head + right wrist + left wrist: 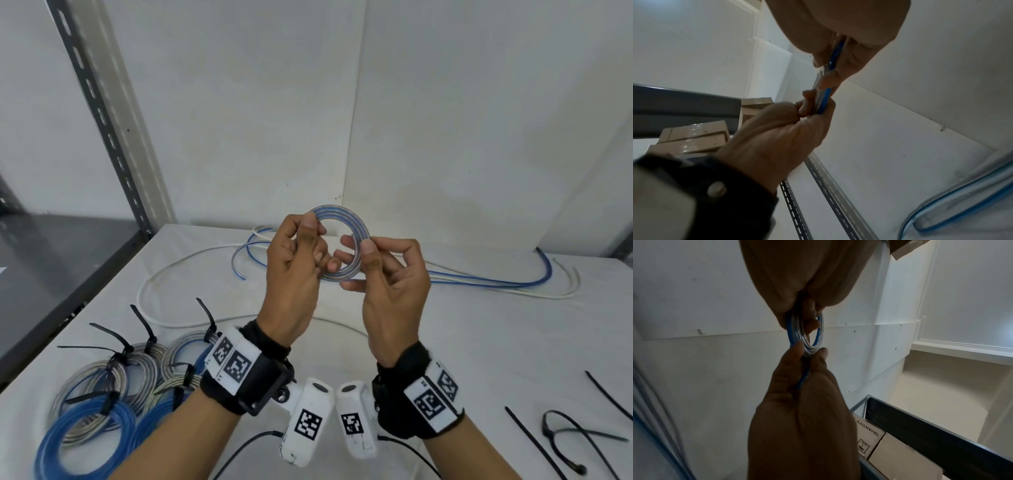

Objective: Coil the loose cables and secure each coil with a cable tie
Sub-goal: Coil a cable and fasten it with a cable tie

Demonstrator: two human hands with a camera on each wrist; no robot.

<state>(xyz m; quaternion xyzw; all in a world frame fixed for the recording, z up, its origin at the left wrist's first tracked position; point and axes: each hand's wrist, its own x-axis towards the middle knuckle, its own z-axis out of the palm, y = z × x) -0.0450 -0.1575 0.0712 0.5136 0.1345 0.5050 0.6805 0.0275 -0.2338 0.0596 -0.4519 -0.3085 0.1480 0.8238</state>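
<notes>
A small coil of blue-and-clear cable [346,212] is held up above the white table [445,342], between both hands. My left hand [301,226] pinches the coil's upper left side with thumb and fingers. My right hand [359,250] pinches its right side, thumb in front. The left wrist view shows the coil [795,332] edge-on between my left hand [803,280] above and right hand [803,402] below. In the right wrist view the coil [826,97] sits between my right hand [838,32] and left hand [777,129]. No cable tie is on this coil.
Loose blue and white cables [496,282] trail across the table behind the hands, and a white cable [178,267] curves left. Several tied coils [113,387] lie at the front left. Black cable ties [534,442] lie at the front right. A grey metal shelf [51,267] stands on the left.
</notes>
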